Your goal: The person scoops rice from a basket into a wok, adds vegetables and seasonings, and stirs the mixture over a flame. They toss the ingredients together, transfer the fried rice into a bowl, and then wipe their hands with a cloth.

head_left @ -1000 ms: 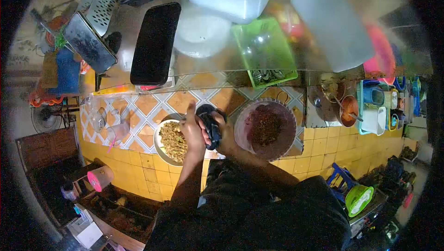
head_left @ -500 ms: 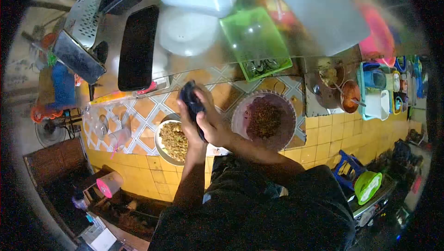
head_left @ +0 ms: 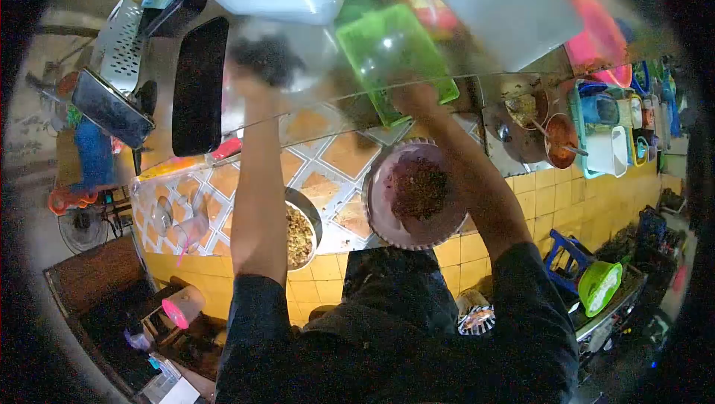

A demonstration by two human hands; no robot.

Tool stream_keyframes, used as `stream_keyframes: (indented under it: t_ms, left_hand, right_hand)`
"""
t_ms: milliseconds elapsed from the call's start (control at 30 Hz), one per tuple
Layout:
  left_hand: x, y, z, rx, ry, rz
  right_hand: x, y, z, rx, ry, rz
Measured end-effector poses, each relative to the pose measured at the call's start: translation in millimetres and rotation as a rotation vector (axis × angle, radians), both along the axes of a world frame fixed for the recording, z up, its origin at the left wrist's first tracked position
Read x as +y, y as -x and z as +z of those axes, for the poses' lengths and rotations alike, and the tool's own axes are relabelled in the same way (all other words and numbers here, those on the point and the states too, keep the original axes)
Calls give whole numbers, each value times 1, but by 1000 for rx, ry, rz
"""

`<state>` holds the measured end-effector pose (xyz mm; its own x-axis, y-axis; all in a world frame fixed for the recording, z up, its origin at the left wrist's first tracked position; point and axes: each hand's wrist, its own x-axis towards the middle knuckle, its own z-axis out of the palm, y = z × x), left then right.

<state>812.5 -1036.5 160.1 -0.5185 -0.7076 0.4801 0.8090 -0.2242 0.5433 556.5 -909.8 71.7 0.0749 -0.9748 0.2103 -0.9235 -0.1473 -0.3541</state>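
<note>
My left hand [head_left: 255, 84] is stretched forward at the upper left, on a blurred dark object [head_left: 269, 58] beside the long black tray [head_left: 201, 87]; its fingers are mostly hidden. Over by the lower edge of the green basket [head_left: 395, 50] is my right hand [head_left: 417, 97], smeared, with its fingers unclear. A bowl of dark crumbly food [head_left: 378, 203] sits on the patterned tiles below my right hand. Partly behind my left forearm stands a bowl of light brown food [head_left: 300, 233].
Clear plastic containers [head_left: 491, 9] and a pink basin [head_left: 596, 39] are across the top. Further left are a metal grater [head_left: 121, 46] and clear glasses [head_left: 192, 229]. Pots with spoons [head_left: 560, 140] and a light blue rack [head_left: 588, 164] stand right.
My hands were together around the dark object above the tiles; now they are apart and further forward, the left at the dark object, the right by the green basket. The view has shifted slightly.
</note>
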Motion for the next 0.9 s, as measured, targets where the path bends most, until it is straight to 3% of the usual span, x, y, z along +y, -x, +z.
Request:
stream_keyframes:
  t_ms: [33, 100, 167, 233, 367, 433, 500, 533, 567, 600, 700, 767, 833, 900]
  left_hand:
    - [-19, -1, -11, -19, -169, 256]
    - [-31, -21, -39, -46, -346, 507]
    - [-32, -54, -74, -556, -97, 829]
    - [-12, -59, -71, -824, 47, 961]
    - [99, -42, -6, -804, -371, 863]
    - [148, -50, 2, -979, -356, 782]
    - [193, -44, 20, -1071, -365, 770]
    - [213, -49, 18, -1036, -377, 730]
    - [226, -52, 15, -999, -387, 694]
    - [232, -42, 32, -1223, -476, 657]
    - [251, -37, 26, -1211, -462, 633]
    - [260, -27, 25, -1069, -469, 642]
    - [265, -12, 26, -1182, -415, 556]
    - [273, 3, 33, -1108, -385, 493]
  right_hand:
    - [-19, 2, -24, 1, 8, -7]
    - [-40, -6, -52, 127, 212, -32]
    - [-46, -16, -57, 201, 299, -64]
    - [-48, -21, -50, 188, 287, -88]
    - [-49, -12, -24, -91, 178, -86]
    - [-40, 1, 4, -524, 65, -91]
    - [-23, 14, 34, -1106, -86, -80]
    - [-12, 20, 47, -1269, -202, -91]
    - [-4, 22, 57, -1326, -357, -128]
    - [-7, 28, 62, -1144, -835, -297]
    - [25, 18, 101, -1158, -694, -175]
    - [47, -1, 122, -1130, -658, -194]
    - [65, -17, 131, -1286, -510, -166]
    - [82, -32, 134, -1362, -543, -196]
